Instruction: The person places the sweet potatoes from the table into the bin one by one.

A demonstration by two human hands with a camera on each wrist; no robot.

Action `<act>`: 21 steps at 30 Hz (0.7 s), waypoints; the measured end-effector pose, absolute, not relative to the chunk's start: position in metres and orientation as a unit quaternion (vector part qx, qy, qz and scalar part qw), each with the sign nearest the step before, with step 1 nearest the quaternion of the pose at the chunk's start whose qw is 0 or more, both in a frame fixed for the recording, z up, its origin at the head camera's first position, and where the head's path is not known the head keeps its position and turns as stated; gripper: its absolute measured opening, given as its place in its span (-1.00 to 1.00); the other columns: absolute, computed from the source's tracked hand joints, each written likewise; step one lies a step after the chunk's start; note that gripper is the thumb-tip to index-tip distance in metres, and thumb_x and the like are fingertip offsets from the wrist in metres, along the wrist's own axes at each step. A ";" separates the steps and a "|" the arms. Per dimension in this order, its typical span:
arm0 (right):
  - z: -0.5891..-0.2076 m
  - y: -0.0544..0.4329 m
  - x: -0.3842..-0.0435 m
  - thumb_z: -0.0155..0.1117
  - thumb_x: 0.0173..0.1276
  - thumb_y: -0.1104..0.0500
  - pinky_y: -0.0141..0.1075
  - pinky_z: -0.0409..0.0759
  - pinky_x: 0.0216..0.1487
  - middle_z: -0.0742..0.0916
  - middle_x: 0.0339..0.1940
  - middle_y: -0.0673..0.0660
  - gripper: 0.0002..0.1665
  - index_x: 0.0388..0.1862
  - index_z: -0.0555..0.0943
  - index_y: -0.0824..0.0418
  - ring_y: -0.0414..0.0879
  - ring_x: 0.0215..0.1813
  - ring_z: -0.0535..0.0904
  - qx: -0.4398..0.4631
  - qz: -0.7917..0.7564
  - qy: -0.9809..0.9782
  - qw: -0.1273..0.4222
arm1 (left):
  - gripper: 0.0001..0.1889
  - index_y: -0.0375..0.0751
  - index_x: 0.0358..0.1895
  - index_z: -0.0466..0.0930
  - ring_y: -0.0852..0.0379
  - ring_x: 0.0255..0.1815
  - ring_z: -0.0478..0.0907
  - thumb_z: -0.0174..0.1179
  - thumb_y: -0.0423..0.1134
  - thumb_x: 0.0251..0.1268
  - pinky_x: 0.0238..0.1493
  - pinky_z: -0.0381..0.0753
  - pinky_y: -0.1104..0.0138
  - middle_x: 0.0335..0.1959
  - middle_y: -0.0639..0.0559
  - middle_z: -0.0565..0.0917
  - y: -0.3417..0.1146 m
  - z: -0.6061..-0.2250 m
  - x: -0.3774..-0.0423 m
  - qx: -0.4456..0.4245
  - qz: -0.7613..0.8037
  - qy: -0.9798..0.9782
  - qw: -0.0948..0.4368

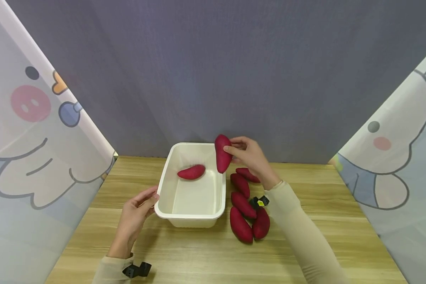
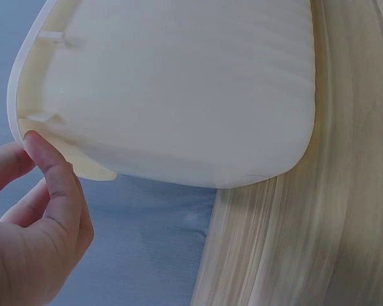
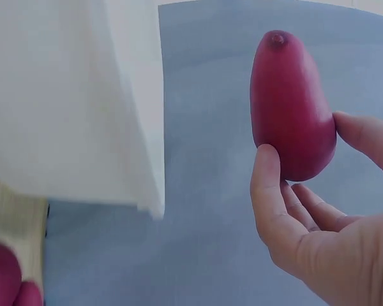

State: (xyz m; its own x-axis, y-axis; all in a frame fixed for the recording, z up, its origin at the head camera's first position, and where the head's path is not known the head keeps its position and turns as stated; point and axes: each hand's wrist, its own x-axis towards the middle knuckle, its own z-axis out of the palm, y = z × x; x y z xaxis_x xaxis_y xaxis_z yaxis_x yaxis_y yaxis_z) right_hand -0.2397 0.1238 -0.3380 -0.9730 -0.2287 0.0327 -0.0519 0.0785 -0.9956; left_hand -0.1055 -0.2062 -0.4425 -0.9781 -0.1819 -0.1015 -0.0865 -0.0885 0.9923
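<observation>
My right hand (image 1: 247,155) pinches a smooth red sweet potato (image 1: 222,154) between thumb and fingers, above the right rim of a white plastic bin (image 1: 163,189). In the right wrist view the held sweet potato (image 3: 290,108) stands nearly upright, a small round stem mark at its top. Another sweet potato (image 1: 191,172) lies inside the bin toward the back left. At the bin's left rim my left hand (image 1: 135,213) grips the edge between thumb and fingers; the left wrist view shows its fingers (image 2: 54,169) at the rim, beside the bin's outer wall (image 2: 191,89).
Several more sweet potatoes (image 1: 242,205) lie grouped on the wooden table (image 1: 184,252), just right of the bin and partly beneath my right arm. A grey panel (image 1: 213,79) rises behind the table, with cartoon-printed sheets (image 1: 28,157) on both sides.
</observation>
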 end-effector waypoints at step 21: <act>-0.363 0.010 -0.269 0.43 0.31 0.20 0.04 0.71 -0.06 0.67 -0.02 0.27 -0.46 0.17 0.48 0.41 0.10 -0.14 0.68 -0.052 -0.649 0.744 0.150 | -0.50 -0.45 0.29 0.50 0.14 -0.06 0.64 0.31 -0.25 0.39 -0.09 0.71 0.32 -0.01 -0.03 0.65 -0.202 -0.443 -0.107 0.088 -0.731 -0.676 0.033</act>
